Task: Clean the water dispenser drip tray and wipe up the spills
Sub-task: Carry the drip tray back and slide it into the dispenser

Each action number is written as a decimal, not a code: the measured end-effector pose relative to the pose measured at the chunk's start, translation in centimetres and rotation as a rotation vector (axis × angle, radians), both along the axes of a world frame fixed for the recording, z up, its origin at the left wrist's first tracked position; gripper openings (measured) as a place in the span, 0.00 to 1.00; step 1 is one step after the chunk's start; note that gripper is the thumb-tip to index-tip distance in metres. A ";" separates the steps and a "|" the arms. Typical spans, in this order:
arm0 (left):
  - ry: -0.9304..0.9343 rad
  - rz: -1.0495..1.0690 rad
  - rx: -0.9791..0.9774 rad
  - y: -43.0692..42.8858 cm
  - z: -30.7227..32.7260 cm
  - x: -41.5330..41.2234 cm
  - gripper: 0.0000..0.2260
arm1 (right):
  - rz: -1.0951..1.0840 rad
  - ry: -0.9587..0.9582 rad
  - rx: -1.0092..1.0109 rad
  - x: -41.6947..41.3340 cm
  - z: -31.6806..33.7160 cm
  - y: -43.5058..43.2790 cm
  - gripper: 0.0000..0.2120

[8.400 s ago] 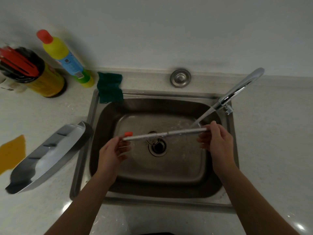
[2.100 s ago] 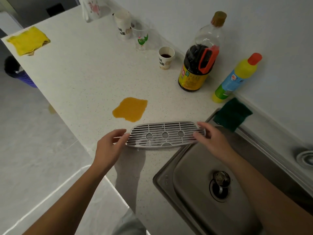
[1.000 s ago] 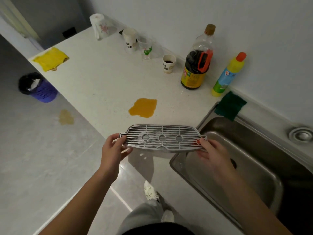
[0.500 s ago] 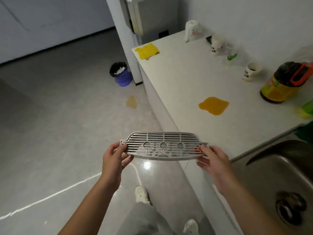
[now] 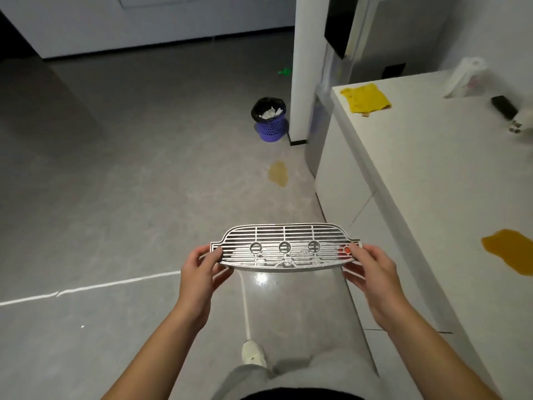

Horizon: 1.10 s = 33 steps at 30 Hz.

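I hold the silver drip tray (image 5: 285, 249), a slotted grille with three round holes and a small red float at its right end, level over the floor. My left hand (image 5: 203, 271) grips its left end and my right hand (image 5: 370, 269) grips its right end. An orange spill (image 5: 510, 251) lies on the white counter (image 5: 450, 174) to the right. A smaller yellowish spill (image 5: 279, 173) lies on the grey floor near the counter's base. A yellow cloth (image 5: 365, 98) rests at the counter's far end. The tall white water dispenser (image 5: 323, 67) stands beyond the counter.
A purple waste bin (image 5: 270, 119) with a black liner stands on the floor beside the dispenser. A white bag (image 5: 467, 77) and a small dark object (image 5: 504, 106) sit at the counter's far right. My foot (image 5: 253, 353) is on the floor below the tray.
I have turned further left, away from the sink, which has left the view. The tray stays held in both hands, now over the floor, with the dispenser and bin nearer the centre.
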<state>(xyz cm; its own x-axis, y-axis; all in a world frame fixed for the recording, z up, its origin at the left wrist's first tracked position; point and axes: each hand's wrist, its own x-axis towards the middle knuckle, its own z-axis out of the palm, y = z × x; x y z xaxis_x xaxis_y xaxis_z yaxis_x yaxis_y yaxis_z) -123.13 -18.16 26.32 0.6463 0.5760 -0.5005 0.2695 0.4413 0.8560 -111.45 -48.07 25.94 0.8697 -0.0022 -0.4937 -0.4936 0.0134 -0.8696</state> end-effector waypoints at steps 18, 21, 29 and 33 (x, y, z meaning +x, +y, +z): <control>-0.015 -0.007 0.051 23.9 -0.7 28.1 0.06 | 0.082 -0.006 0.047 28.0 -2.0 23.3 0.12; -0.010 -0.039 0.045 26.7 -0.1 33.8 0.06 | 0.052 -0.020 0.042 32.8 -1.2 25.8 0.11; -0.027 -0.234 0.008 35.4 -2.0 51.0 0.06 | -0.107 -0.050 0.007 44.4 -1.8 33.3 0.09; -0.023 -0.398 -0.003 39.5 -2.2 60.3 0.08 | -0.251 -0.046 -0.031 49.2 -1.7 36.8 0.07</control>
<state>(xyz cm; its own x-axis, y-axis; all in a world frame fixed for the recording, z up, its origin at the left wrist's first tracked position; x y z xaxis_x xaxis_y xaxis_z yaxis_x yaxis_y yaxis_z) -62.82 21.31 24.09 0.8297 0.2765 -0.4849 0.4011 0.3090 0.8624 -62.25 -11.26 24.21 0.8617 -0.2350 -0.4497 -0.4379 0.1036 -0.8931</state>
